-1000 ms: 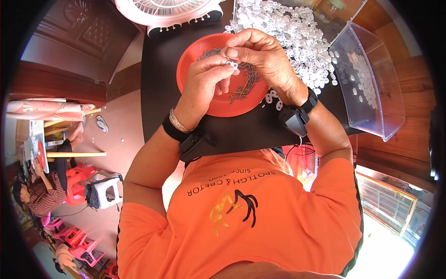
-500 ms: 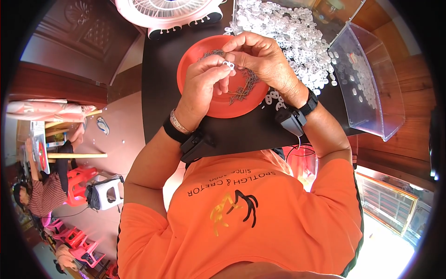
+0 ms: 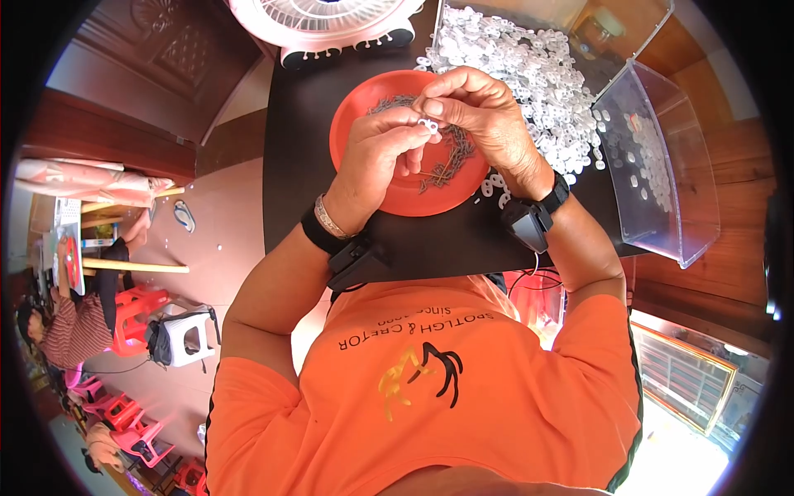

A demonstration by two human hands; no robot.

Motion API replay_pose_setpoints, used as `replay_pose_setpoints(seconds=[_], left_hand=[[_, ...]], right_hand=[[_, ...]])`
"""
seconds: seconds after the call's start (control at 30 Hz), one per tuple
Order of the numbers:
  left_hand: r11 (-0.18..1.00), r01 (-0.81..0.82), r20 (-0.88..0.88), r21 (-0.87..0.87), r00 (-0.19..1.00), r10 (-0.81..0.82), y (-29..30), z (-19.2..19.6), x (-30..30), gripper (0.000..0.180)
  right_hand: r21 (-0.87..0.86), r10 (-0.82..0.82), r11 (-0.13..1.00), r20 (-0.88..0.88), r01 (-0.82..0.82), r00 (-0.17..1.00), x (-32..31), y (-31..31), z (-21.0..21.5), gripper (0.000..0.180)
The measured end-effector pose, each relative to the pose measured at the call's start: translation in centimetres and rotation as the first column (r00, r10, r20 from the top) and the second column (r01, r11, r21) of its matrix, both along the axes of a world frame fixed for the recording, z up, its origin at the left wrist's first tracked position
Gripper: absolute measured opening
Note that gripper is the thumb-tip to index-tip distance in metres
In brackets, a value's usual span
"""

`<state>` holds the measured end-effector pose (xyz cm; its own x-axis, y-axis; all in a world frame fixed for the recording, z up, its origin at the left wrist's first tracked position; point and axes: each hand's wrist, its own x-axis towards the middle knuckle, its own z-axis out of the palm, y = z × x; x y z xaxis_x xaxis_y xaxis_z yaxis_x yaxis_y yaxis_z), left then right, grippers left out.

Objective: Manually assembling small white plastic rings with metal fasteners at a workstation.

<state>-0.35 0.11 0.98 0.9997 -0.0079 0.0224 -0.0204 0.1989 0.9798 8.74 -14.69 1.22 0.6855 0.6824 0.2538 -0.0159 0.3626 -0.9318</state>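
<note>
Over a red plastic bowl (image 3: 341, 149), my left hand (image 3: 372, 157) pinches a small white plastic piece with holes (image 3: 428, 126) between thumb and fingertips. My right hand (image 3: 495, 120) is closed in a pinch right beside that piece, thumb against forefinger. Whatever sits in its fingertips is too small to make out. Inside the bowl lie many small grey, screw-like metal parts (image 3: 459, 151), partly covered by my hands.
A heap of similar white pieces (image 3: 529, 70) spreads over the dark table (image 3: 294, 132) on the right. Beside it lies a clear plastic bin (image 3: 662, 165) with more pieces. A white fan (image 3: 331, 21) stands at the back. On the left, another person (image 3: 78, 331) sits near stools.
The whole view has shifted slightly, so the table appears further right and lower. My right fingertips have moved down close to the white piece, which my left hand still holds.
</note>
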Motion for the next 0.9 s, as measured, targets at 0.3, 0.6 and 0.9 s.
replay_pose_setpoints(seconds=[0.3,0.6,0.9], left_hand=[[0.999,-0.018,-0.017,0.045,1.0,0.019,0.2,0.0,0.0,0.019],[0.993,-0.043,0.072,0.11,0.997,0.035,0.2,0.0,0.0,0.019],[0.995,-0.071,0.064,0.072,0.996,0.066,-0.1,0.0,-0.2,0.017]], right_hand=[[-0.096,0.03,0.995,0.16,-0.014,0.987,0.1,-0.4,0.9,0.012],[-0.211,0.013,0.976,0.256,0.043,0.967,-0.4,-0.4,1.4,0.011],[-0.2,-0.032,0.975,0.312,0.098,0.949,-0.5,-0.3,0.9,0.011]])
